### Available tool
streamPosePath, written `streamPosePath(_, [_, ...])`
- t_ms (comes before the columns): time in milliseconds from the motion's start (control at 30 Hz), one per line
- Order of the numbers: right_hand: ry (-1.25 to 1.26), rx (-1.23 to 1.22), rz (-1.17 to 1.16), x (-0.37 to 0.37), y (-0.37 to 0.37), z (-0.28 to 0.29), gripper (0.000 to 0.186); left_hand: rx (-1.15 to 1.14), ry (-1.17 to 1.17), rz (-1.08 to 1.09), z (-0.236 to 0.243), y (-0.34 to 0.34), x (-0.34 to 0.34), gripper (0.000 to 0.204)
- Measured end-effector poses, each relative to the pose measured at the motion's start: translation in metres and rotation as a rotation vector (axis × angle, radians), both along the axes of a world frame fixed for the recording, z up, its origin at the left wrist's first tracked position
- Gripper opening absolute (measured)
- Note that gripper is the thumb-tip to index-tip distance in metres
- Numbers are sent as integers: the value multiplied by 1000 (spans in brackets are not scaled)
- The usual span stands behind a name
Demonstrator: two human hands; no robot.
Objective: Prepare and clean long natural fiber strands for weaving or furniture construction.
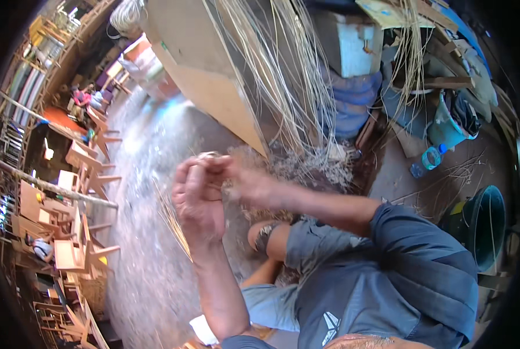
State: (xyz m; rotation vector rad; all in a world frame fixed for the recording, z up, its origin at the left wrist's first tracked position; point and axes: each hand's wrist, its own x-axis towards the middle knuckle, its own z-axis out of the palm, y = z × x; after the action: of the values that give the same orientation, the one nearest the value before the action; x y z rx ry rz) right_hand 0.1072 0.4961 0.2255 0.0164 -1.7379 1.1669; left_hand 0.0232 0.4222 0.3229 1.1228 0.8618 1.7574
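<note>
My left hand point(198, 195) is raised in front of me, its fingers curled and pinched at the tips. Between them shows a small pale loop, which looks like a cane strip point(209, 155). Coming in from the right, my right hand point(242, 181) meets the left at the fingertips, closed at the same loop. Motion blurs the right hand, so its separate fingers are hard to make out. Several thin tan cane strips point(171, 218) stick out beside my left forearm, their lower ends hidden behind it.
Long pale strands point(283, 70) hang by a leaning board point(207, 87), above shavings point(312, 166) on the floor. To the right are a teal bucket point(451, 125), a plastic bottle point(430, 158) and a dark green tub point(488, 227). Wooden chair frames point(74, 253) line the left; people sit farther off.
</note>
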Motion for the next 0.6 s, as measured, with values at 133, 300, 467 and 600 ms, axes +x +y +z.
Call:
streamPosePath(133, [-225, -311, 219, 23, -70, 10, 32, 242, -167, 99, 69, -19, -16, 17])
streamPosePath(300, [-282, -248, -137, 95, -31, 47, 27, -18, 581, 524, 108, -73, -31, 38])
streamPosePath(467, [-99, -264, -551, 161, 60, 216, 36, -810, 1294, 614, 12, -136, -57, 37])
streamPosePath(600, [109, 198, -945, 182, 171, 332, 32, -1281, 1439, 346, -106, -174, -81, 42])
